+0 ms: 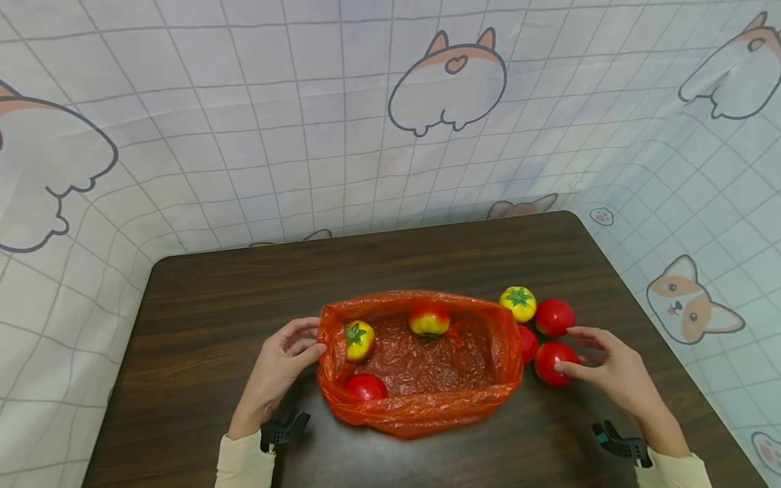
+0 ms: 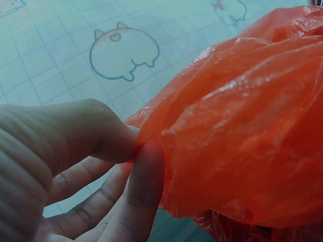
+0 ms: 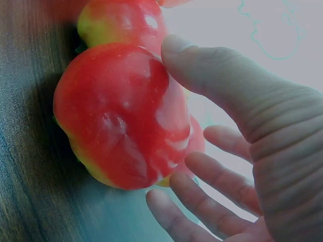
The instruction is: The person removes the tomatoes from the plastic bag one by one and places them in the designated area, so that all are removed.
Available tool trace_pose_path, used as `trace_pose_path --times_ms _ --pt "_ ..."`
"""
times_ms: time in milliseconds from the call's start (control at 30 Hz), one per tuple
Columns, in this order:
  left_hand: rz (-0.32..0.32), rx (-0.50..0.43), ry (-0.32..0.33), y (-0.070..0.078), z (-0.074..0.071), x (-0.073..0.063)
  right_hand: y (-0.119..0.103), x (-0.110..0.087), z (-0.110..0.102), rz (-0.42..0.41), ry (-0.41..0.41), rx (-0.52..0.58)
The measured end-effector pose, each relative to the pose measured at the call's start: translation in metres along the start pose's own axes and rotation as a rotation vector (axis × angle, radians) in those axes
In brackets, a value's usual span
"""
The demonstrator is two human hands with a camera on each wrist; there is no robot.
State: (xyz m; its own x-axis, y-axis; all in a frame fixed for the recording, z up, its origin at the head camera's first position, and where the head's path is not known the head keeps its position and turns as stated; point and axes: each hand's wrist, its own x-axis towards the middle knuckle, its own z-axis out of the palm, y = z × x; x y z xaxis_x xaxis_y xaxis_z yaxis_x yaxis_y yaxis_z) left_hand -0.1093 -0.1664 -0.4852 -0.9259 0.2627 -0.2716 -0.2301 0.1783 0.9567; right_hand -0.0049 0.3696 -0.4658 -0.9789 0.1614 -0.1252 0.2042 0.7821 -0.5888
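Orange-red, thin crinkled plastic bag (image 1: 421, 412) stands mouth-up on the dark-brown wood-grain worktop (image 1: 207, 298). It contains 3 glossy tomato-shaped fruits: a yellow fruit with a green star-shaped cap (image 1: 360, 341) at the left end, a red-and-yellow fruit (image 1: 429, 320) by the far wall, and a plain red fruit (image 1: 366, 387) at the near left.

Left hand (image 1: 281, 366): thumb and finger pinch the bag's left rim. Right hand (image 1: 616, 369): fingers spread apart and loosely bent beside a large red fruit (image 1: 556, 364) outside the bag, thumb tip at its edge; firm contact cannot be confirmed. Close by lie 3 others: a green-capped yellow fruit (image 1: 518, 303), a round red fruit (image 1: 554, 318) and a half-hidden red fruit (image 1: 527, 343) at the bag's right end.

Risks, as judged: a knock among the clustered fruits could set 1 rolling; a hard pull on the rim could tear the film or tip the bag; the unsupported right side could fold inward.

Surface and room: worktop corners rounded, grain dark. White wall covering (image 1: 342, 135) carries grey grid lines and cartoon corgi prints.
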Motion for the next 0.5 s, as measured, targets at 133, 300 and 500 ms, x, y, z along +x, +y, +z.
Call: trace_pose_path --times_ms 133,300,500 --pt "-0.002 0.000 0.002 0.000 0.000 0.000 -0.001 -0.002 -0.003 -0.011 0.025 0.002" --pt "-0.003 -0.005 0.002 0.001 0.000 0.000 -0.008 -0.004 -0.008 -0.072 0.103 0.034" --pt "0.015 -0.009 -0.005 0.001 0.000 0.000 -0.024 -0.004 -0.008 -0.176 0.170 0.115"
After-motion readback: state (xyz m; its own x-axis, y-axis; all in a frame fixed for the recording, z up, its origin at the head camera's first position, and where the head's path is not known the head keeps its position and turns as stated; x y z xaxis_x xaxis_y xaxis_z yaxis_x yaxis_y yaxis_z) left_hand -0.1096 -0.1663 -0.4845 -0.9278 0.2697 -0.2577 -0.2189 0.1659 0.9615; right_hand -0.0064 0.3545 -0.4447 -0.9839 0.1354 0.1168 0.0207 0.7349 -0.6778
